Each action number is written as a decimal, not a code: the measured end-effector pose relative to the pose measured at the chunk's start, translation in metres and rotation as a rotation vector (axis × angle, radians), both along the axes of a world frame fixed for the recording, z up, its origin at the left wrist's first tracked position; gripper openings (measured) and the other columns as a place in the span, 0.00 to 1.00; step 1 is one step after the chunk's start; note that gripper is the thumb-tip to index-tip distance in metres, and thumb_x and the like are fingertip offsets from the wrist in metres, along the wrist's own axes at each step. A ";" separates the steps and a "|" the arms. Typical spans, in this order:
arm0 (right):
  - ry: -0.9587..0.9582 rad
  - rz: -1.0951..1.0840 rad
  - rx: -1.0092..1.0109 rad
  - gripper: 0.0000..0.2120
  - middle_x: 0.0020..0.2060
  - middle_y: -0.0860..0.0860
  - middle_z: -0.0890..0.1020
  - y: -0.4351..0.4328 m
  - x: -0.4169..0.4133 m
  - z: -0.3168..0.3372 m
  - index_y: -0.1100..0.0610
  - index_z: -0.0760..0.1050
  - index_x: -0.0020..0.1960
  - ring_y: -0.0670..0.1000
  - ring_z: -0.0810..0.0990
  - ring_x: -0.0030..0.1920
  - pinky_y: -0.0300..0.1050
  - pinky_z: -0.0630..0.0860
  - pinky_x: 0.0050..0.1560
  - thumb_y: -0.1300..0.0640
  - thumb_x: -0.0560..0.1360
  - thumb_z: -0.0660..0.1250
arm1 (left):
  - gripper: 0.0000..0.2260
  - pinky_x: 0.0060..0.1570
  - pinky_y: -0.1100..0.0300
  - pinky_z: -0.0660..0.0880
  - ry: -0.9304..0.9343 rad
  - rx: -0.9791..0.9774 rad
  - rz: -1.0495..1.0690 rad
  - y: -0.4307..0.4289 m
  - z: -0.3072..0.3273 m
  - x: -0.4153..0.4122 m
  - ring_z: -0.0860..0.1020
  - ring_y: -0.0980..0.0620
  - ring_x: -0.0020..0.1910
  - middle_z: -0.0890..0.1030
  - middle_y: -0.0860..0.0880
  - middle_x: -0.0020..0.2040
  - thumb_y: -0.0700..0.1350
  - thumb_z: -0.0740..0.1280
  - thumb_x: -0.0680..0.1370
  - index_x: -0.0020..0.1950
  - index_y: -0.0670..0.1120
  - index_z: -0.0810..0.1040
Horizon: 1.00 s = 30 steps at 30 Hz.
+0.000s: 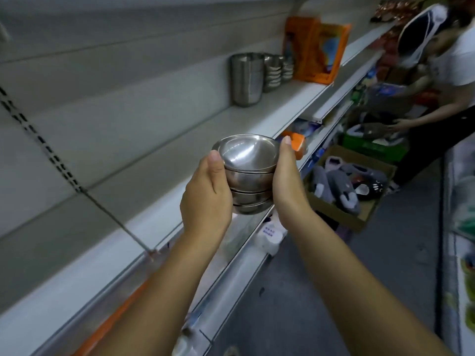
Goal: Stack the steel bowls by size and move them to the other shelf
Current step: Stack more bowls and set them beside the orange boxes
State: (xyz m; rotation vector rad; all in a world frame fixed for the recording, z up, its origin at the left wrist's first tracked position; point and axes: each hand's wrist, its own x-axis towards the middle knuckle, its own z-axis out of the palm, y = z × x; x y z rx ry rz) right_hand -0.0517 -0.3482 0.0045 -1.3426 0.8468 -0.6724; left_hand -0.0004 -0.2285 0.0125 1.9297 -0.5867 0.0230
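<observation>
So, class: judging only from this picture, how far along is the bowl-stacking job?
Done: several steel bowls are nested into one stack of bowls. In hand: the left hand and right hand grip it from either side, above the shelf. Left: setting it down; more stacked steelware still sits further along.

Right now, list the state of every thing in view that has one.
Stack of steel bowls: nested, open side up, held off the shelf.
Left hand: grip closed on the stack's left side.
Right hand: pressed against its right side.
Steel cups: upright on the shelf.
Cardboard box: open, holding slippers.
</observation>
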 end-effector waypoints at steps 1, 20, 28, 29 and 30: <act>-0.001 -0.019 -0.005 0.45 0.72 0.49 0.77 -0.015 0.007 0.001 0.39 0.70 0.74 0.54 0.74 0.71 0.59 0.67 0.75 0.18 0.66 0.46 | 0.27 0.53 0.53 0.72 0.009 -0.020 -0.040 -0.014 0.002 0.010 0.80 0.44 0.58 0.84 0.51 0.56 0.64 0.43 0.85 0.62 0.53 0.78; 0.013 -0.119 0.081 0.55 0.73 0.46 0.76 -0.303 0.110 -0.031 0.35 0.74 0.70 0.53 0.60 0.81 0.63 0.54 0.79 0.08 0.53 0.45 | 0.23 0.58 0.42 0.83 0.350 -0.130 -0.386 -0.268 -0.014 0.127 0.86 0.53 0.54 0.87 0.54 0.53 0.72 0.64 0.72 0.57 0.59 0.83; 0.010 0.095 0.060 0.40 0.60 0.49 0.84 -0.433 0.130 -0.004 0.46 0.78 0.67 0.52 0.82 0.61 0.56 0.74 0.67 0.21 0.72 0.49 | 0.29 0.56 0.46 0.84 0.412 -0.221 -0.261 -0.399 -0.016 0.144 0.87 0.54 0.52 0.87 0.52 0.56 0.73 0.69 0.70 0.62 0.55 0.83; 0.010 0.119 0.050 0.39 0.61 0.49 0.84 -0.448 0.135 -0.004 0.47 0.78 0.68 0.51 0.82 0.61 0.53 0.75 0.66 0.23 0.73 0.50 | 0.29 0.56 0.46 0.84 0.407 -0.221 -0.258 -0.412 -0.015 0.147 0.86 0.54 0.53 0.87 0.52 0.56 0.72 0.69 0.71 0.63 0.55 0.83; 0.015 0.131 0.043 0.40 0.62 0.49 0.83 -0.462 0.140 -0.004 0.48 0.77 0.69 0.51 0.81 0.62 0.52 0.75 0.66 0.23 0.72 0.50 | 0.28 0.56 0.46 0.84 0.402 -0.224 -0.261 -0.425 -0.015 0.151 0.86 0.54 0.53 0.87 0.52 0.57 0.72 0.69 0.73 0.63 0.55 0.82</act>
